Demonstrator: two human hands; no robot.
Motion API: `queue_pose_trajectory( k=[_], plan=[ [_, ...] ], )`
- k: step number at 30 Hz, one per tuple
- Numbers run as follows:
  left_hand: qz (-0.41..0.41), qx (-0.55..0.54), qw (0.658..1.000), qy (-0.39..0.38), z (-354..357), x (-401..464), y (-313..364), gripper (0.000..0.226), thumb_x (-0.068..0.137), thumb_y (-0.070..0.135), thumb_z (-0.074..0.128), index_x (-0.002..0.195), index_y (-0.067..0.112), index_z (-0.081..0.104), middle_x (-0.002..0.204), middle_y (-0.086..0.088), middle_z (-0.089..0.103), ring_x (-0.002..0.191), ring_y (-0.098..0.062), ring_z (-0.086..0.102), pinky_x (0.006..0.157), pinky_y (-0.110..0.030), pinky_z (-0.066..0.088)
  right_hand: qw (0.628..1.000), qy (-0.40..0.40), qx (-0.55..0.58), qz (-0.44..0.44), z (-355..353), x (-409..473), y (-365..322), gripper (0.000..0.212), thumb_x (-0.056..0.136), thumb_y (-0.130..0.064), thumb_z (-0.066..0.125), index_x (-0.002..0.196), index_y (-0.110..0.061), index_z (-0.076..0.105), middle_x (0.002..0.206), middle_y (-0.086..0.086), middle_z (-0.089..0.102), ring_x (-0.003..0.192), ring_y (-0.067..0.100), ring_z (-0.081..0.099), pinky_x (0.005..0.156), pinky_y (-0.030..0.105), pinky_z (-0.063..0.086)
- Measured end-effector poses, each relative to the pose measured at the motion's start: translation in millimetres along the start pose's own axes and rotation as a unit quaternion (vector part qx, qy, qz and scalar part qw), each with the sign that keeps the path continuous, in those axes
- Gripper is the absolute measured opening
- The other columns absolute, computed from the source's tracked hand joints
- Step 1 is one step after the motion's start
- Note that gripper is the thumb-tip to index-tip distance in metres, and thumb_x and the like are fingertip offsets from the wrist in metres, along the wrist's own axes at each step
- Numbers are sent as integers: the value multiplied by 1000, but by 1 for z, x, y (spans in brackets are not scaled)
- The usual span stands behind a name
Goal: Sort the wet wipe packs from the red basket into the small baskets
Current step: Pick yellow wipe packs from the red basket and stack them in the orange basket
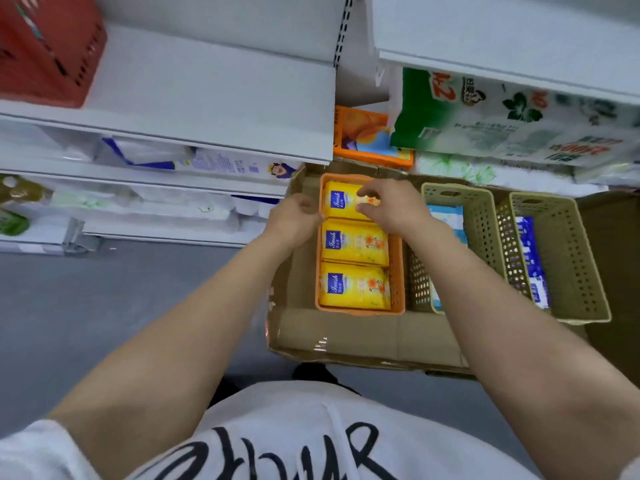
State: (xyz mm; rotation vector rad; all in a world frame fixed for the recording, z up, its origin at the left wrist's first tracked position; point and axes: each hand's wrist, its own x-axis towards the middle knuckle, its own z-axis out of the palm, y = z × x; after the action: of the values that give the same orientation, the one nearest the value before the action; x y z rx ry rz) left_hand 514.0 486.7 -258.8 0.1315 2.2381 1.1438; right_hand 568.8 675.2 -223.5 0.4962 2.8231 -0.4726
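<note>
Wet wipe packs, yellow, three in a row inside an orange basket [398, 292]: far pack [341, 200], middle pack [353, 244], near pack [353, 285]. Basket set in an opened cardboard box [346, 334] on a grey floor [104, 306], beside two beige perforated baskets, the middle basket [481, 220] holding light blue packs, the right basket [571, 258] holding dark blue packs. White shop shelves [214, 98] behind, stocked with tissue bundles; red basket [45, 46] up on the top left shelf. Left hand [294, 220] curled against the orange basket's left rim by the far pack. Right hand [391, 206] over the far pack, fingers bent, fingertips pressing its top surface. White printed shirt [294, 438] at bottom.
</note>
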Motion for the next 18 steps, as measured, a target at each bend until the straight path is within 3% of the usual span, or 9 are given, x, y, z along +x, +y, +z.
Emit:
queue_pose_trajectory(
  k=[2,5,10,14,18],
  plan=[
    [46,6,999,9,-38,-14,8,42,88,31,68,127,17,60,125,-6,64,114,-23,59,97,-40,50,999,31,-25,-9,-20,-11,-25,33,89,-41,65,120,-28,66,123,-2,68,114,22,61,91,41,52],
    [135,67,988,41,-112,-36,7,34,87,28,68,119,20,65,122,-3,65,112,-21,59,93,-35,48,995,91,-38,-20,-46,-32,-77,34,90,-41,64,121,-26,67,119,1,69,113,25,60,87,37,49],
    [281,226,920,151,-251,-75,-21,37,90,26,66,126,18,60,129,-5,57,120,-28,50,100,-39,41,980,190,-17,-63,-60,-66,-187,40,92,-40,62,129,-25,61,127,-2,64,121,22,52,97,38,45],
    [314,288,876,226,-348,-104,-62,38,90,26,67,125,15,60,125,-7,58,112,-32,52,94,-43,44,966,234,9,-106,-46,-75,-278,44,94,-42,59,135,-26,56,138,-2,57,128,19,48,103,34,38],
    [298,321,860,261,-421,-106,-99,40,89,31,68,125,13,61,123,-7,60,109,-32,53,93,-43,45,964,224,32,-137,-30,-56,-355,45,96,-45,55,137,-27,54,142,-5,53,133,14,42,104,26,32]
  ],
)
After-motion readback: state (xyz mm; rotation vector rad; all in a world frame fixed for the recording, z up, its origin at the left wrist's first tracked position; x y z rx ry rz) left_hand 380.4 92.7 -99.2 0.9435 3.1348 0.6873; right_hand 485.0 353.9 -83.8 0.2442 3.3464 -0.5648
